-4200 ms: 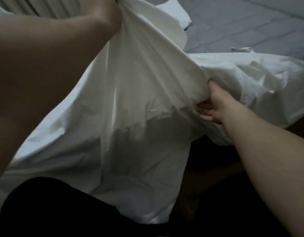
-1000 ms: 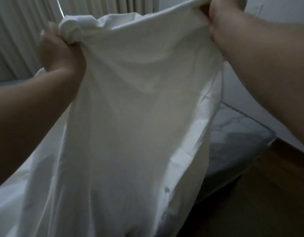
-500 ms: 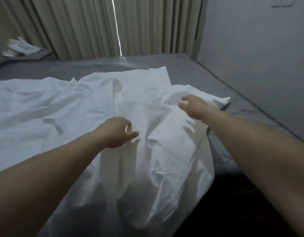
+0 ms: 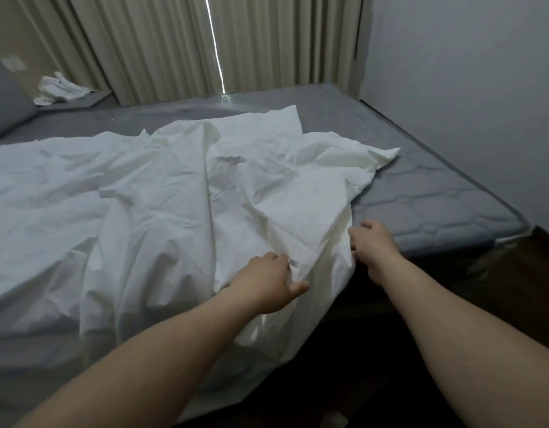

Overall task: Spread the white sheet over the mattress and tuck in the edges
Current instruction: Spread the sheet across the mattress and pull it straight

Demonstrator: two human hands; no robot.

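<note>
From the head view, the white sheet (image 4: pixel 180 205) lies crumpled across the left and middle of the grey mattress (image 4: pixel 427 193), bunched in ridges, with a fold hanging off the near edge toward the dark floor (image 4: pixel 452 307); the right strip and the far band of the mattress are bare. The left hand (image 4: pixel 268 285) rests on the sheet at the near edge, its fingers (image 4: pixel 282 261) curled into a fold so that it appears to be gripping cloth, thumb out to the right. The right hand (image 4: pixel 373 245) sits at the sheet's right edge just beside the bare mattress; its fingers are loosely bent and touch the cloth, but whether they pinch it cannot be told. The main risk, as I judge it, is that a pull on this bunched fold drags the whole heap rightward without unfolding it, leaving the far corners doubled under. The overhanging part could also slide to the floor if both hands let go, since much cloth already hangs past the edge. The wall (image 4: pixel 467 88) runs close along the mattress's right side, so tucking there looks cramped. Curtains (image 4: pixel 174 47) hang at the far side, and a small heap of white cloth (image 4: pixel 61 89) lies on a surface at far left, well apart from the sheet.
</note>
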